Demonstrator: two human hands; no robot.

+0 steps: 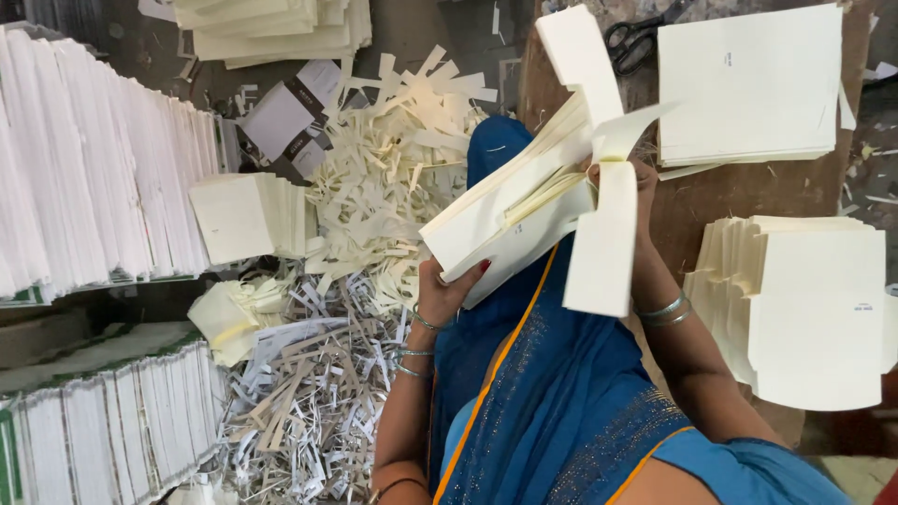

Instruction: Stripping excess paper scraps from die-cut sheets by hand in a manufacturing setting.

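A thick stack of cream paper sheets [510, 210] is held up over my lap. My left hand [447, 292] grips its lower left corner from beneath, thumb with a red nail on the top sheet. My right hand [644, 187] is mostly hidden behind the stack's right end, where a few loose sheets [603, 238] fold and hang down. One sheet [580, 56] sticks up above the stack. Blue cloth with an orange border [543, 393] covers my lap.
On the brown board [739, 192] lie a flat cream stack [748, 84], a fanned pile of cut cream pieces [804, 309] and black scissors [636, 37]. A heap of paper offcut strips [374, 215] fills the floor at left, beside rows of white stacked sheets [94, 178].
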